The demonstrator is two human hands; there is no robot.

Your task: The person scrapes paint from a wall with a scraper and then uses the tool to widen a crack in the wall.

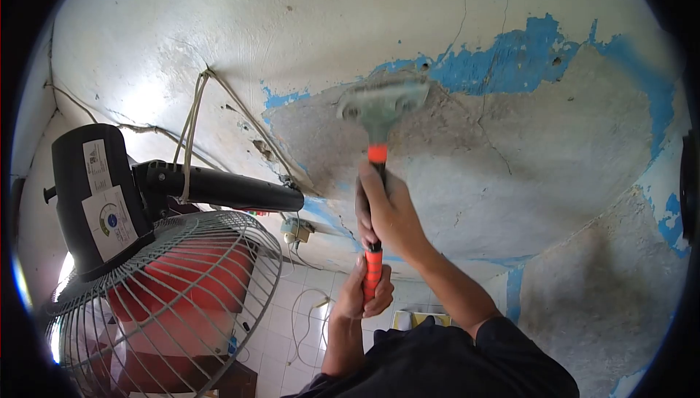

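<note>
A long-handled scraper (pixel 378 124) with a wide metal head and a red-and-black handle reaches up to the wall (pixel 445 179). My right hand (pixel 386 208) is wrapped around the upper part of the handle, below the head. Lower down, my left hand (pixel 362 294) grips the red end of the same handle. The blade, slightly blurred, lies at the border between bare grey plaster and the painted surface. Patches of blue paint (pixel 503 59) show along that border, to the right of the blade. Thin cracks run through the plaster and the white paint.
A wall fan (pixel 211 288) with a wire cage and black motor housing hangs close on the left. Cords (pixel 193 128) loop from the wall around its arm. A small socket box (pixel 295 230) with a cable sits behind it. White floor tiles (pixel 281 310) lie below.
</note>
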